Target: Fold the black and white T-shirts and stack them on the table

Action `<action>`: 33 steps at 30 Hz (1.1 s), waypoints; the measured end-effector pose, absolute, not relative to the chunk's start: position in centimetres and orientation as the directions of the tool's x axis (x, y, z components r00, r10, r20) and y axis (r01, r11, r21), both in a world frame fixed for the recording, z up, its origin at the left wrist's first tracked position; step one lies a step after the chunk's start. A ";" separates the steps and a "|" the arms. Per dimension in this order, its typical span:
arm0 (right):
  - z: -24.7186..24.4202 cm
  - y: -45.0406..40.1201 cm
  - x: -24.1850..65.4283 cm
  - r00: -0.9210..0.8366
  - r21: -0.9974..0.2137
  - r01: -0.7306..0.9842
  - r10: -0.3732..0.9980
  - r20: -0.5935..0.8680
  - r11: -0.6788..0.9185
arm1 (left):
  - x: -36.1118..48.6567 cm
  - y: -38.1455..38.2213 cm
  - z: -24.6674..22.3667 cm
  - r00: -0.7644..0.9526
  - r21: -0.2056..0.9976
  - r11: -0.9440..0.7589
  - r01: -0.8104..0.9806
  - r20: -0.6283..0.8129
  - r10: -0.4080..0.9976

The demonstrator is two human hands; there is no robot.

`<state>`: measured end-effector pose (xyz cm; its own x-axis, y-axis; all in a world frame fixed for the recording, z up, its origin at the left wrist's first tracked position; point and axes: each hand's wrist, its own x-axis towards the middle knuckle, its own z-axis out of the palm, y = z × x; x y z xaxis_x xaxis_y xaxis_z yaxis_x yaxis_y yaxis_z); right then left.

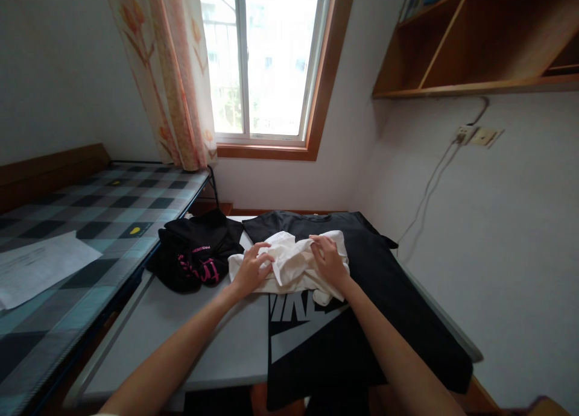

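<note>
Bare forearms (181,349) foremost; white cloth (290,262) bunched between half-curled hands (329,261), both touching it, firmness of grip unclear

- The cloth (294,260) lies partly on the shirt (389,295).
- The bundle (196,247) is on the table (226,349), left of the cloth.
- The bed (113,199) stands left, with paper (43,268) on it.
- The window (275,60) is behind.

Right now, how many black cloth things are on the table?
2. A crumpled black bundle sits on the left, and a black shirt lies spread on the right, partly under the white cloth. More could be hidden inside the bundle.
</note>
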<state>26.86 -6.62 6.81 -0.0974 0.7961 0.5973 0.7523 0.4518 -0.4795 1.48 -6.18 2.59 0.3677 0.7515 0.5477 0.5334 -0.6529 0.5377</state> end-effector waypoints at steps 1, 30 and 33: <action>7.2 -6.8 27.3 -0.032 -0.533 0.727 0.796 0.604 0.434 | 1.5 -6.3 2.8 0.385 0.518 -0.673 0.528 0.561 0.733; 16.9 -12.3 31.0 0.195 -0.749 0.589 0.846 0.496 0.303 | 7.0 -9.7 9.1 0.632 0.988 0.047 -0.146 0.057 0.772; 15.9 -14.2 25.3 -0.409 -0.654 0.576 0.865 0.290 0.491 | 8.3 -9.8 9.6 0.680 0.911 0.304 -0.279 -0.036 0.732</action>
<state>25.28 -14.19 15.94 -0.4089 0.8654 0.2896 0.5759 0.4909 -0.6537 8.27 -9.84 9.59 0.6801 0.7322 -0.0365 -0.2788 0.3043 0.9108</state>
